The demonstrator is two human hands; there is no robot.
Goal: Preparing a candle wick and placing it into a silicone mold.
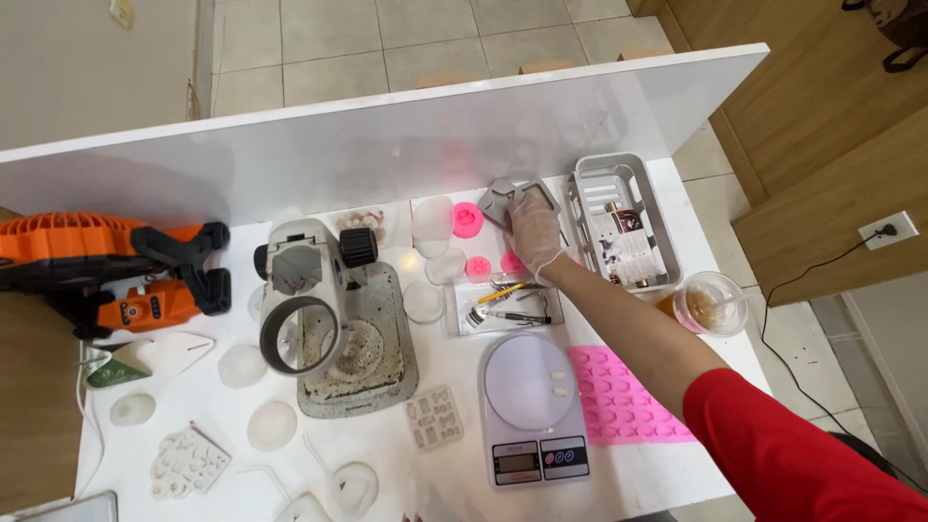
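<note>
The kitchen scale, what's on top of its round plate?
Two small white pieces lie on the kitchen scale, toward the plate's right side. The rest of the plate is bare; nothing covers it.

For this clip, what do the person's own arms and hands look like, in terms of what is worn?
Only one arm shows, reaching in from the lower right. Its hand wears a thin, whitish see-through disposable glove that ends at the wrist. The forearm is bare. A bright red sleeve covers the upper arm down to about the elbow. No watch, rings or markings can be seen. The other arm is out of view.
</note>
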